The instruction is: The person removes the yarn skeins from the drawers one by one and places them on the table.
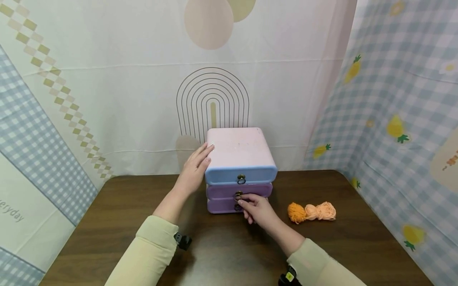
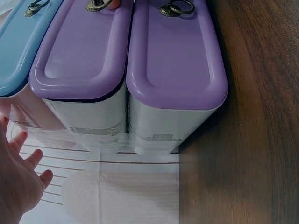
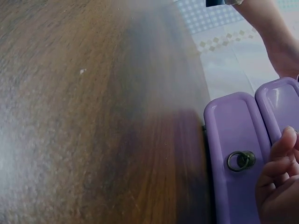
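A small three-drawer chest with a pink top stands on the table. Its upper drawer is blue; the middle drawer and bottom drawer are purple, each front bearing a bronze ring pull. My right hand pinches the middle drawer's ring pull between thumb and finger. In the left wrist view, a thin dark line runs behind the rim of the middle drawer front. My left hand rests against the chest's upper left side, fingers extended. The bottom ring pull hangs free.
Right of the chest lie an orange yarn bundle and a peach yarn skein, side by side on the brown wooden table. A printed cloth hangs behind, and a checked cloth borders the right side.
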The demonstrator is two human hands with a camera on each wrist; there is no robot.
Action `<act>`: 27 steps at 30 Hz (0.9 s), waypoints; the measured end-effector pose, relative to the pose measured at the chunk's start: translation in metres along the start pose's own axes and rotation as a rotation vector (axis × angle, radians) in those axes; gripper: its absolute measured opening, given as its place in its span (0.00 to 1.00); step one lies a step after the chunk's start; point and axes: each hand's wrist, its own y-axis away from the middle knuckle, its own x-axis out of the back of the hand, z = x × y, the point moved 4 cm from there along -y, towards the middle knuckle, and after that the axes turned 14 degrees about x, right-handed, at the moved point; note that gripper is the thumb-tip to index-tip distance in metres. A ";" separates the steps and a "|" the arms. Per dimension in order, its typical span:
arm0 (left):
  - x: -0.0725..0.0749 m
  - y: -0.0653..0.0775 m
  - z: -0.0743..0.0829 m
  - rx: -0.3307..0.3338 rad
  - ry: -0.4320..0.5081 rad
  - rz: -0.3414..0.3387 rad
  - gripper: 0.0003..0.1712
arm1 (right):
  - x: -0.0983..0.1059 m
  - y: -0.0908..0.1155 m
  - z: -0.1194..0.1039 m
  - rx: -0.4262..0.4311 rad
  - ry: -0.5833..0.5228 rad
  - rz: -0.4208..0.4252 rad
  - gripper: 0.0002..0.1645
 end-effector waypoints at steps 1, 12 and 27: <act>0.000 0.000 0.000 0.001 -0.001 0.001 0.27 | 0.000 0.001 -0.003 -0.004 -0.006 0.000 0.20; -0.001 -0.001 0.000 0.003 -0.005 -0.002 0.27 | 0.001 0.009 -0.035 -0.001 -0.018 -0.003 0.19; 0.000 -0.001 0.001 0.002 -0.001 0.004 0.26 | 0.000 0.008 0.002 0.001 0.028 0.008 0.20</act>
